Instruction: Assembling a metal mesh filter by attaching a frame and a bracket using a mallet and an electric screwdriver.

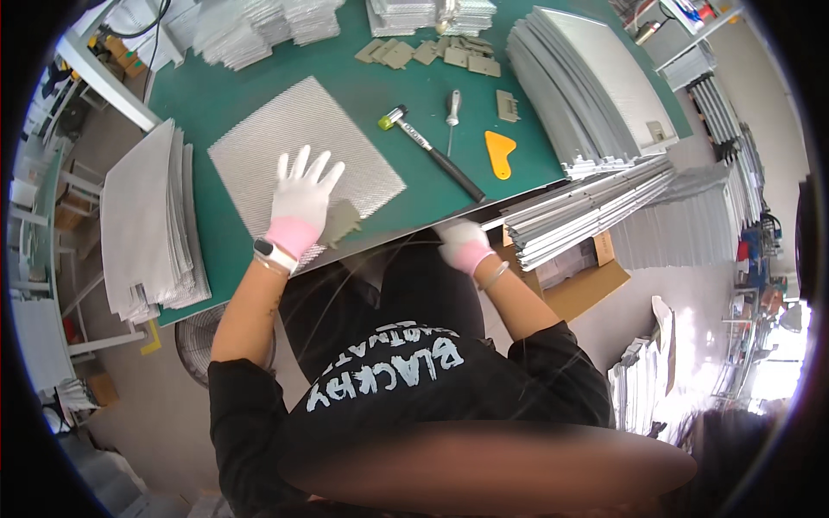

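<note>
My left hand (300,197), in a white and pink glove, rests with fingers spread on a square silvery mesh sheet (268,121), which lies turned at an angle on the green table. A small grey-beige notched plate (340,223) sits beside that wrist, over the sheet's near corner. At the table's front edge, my right hand (465,245) is gloved alike and smeared by motion. Its fingers are hidden, so what it holds, if anything, does not show. Right of the sheet lie a mallet (432,154) with a black handle, a screwdriver (452,110) and an orange scraper (499,155).
Stacked mesh sheets (147,220) stand at the left edge. A row of framed panels (596,78) fills the right side, with metal frame strips (587,211) jutting out below. Several notched plates (397,55) lie at the back. A cardboard box (587,289) sits below, right.
</note>
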Tool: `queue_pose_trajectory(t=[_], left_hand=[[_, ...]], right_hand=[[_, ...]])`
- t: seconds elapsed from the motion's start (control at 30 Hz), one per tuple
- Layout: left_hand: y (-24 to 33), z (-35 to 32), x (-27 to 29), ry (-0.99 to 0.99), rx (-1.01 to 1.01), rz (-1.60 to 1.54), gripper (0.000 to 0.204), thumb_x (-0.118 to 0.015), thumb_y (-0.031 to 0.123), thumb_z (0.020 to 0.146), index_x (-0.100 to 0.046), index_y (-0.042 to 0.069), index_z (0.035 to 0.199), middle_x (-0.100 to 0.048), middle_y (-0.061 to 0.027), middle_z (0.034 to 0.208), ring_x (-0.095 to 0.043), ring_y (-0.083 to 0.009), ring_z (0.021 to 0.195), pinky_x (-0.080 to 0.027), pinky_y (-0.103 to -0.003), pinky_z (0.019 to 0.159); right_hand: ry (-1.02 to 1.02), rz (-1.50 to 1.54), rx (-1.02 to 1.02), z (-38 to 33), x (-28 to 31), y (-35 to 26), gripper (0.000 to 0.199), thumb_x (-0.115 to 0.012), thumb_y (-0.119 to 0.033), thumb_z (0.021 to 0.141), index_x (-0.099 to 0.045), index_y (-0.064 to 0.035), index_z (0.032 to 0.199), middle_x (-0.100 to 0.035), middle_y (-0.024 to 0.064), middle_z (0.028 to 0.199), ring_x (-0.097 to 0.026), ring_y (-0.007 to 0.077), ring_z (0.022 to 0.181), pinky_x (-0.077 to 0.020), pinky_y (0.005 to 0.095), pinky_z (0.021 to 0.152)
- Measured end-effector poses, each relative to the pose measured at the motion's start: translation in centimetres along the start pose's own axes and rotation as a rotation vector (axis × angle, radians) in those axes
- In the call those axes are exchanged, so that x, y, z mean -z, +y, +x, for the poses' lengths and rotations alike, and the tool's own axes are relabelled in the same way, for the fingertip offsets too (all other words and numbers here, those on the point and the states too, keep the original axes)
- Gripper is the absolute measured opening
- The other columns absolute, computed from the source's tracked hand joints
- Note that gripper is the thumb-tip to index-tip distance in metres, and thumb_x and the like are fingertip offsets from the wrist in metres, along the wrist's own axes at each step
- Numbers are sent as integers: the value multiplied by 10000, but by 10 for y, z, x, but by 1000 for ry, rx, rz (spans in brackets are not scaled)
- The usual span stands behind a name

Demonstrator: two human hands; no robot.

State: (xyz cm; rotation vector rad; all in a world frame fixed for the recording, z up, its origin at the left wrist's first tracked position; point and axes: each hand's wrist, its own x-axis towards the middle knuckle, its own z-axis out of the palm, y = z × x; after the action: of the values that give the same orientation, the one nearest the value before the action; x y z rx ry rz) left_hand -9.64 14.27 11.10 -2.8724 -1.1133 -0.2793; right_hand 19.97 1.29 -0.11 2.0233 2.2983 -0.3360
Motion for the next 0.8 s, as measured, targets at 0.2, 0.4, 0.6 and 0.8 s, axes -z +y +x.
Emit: queue_pose_trajectory(t=[0.2,0.4,0.6,0.8], left_hand=[[96,-51,-1,229,-312,-692,243,-561,122,813,-637,28,1024,-638,-138,1027,-595,-333,1005,-480,-413,895],[153,-119,-150,-346,588,-1828,384,-576,152,957,-516,-41,1284,-633,-125,1202,-607,-211,1098,-480,-320,961],[155,-105,-88,-133,491,-1876,436,-563,176,960,-453,-33,1326,-576,-153,1268,-561,-228,1168,-454,-353,1005],[136,-124,-64,174,630,-2165,466,-523,277,990,-431,-23,1334,-542,-169,1299,-542,-271,1199,-437,-406,1043]], right_hand=[[-151,-150,-171,-19,-9,84,192,-597,-274,847,-701,-171,971,-667,64,1004,-664,270,917,-540,409,768],[-40,57,344,-28,65,-63,130,-624,-228,783,-707,-128,776,-679,86,750,-694,299,692,-557,414,586],[-15,167,665,-25,66,-175,140,-605,-235,784,-656,-105,794,-680,60,782,-694,260,689,-529,388,538],[264,292,812,-34,67,-181,138,-639,-242,798,-669,-108,808,-687,58,794,-667,256,663,-517,364,545]])
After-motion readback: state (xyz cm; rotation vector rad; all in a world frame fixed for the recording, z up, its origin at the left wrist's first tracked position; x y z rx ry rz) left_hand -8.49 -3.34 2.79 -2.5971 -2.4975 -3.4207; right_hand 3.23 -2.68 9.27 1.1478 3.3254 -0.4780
